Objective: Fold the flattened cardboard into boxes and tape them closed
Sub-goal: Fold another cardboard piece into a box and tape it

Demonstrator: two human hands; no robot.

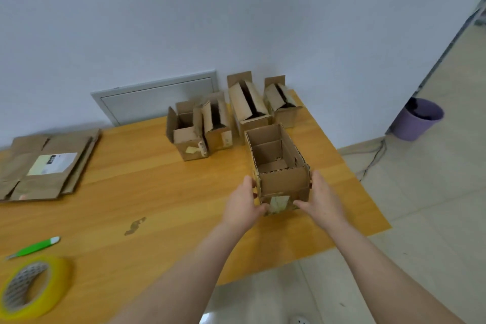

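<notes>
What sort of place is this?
Likely a plain room set up for packing: a wooden table against a bare wall, cardboard boxes lined up on it, and a tape roll.

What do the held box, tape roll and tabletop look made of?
Box: corrugated cardboard, matte brown; fluted edges show along its rim. Tape roll: glossy yellowish clear film, likely plastic, on a printed core. Table: wood or wood-look laminate, satin; grain and plank seams show.
</notes>
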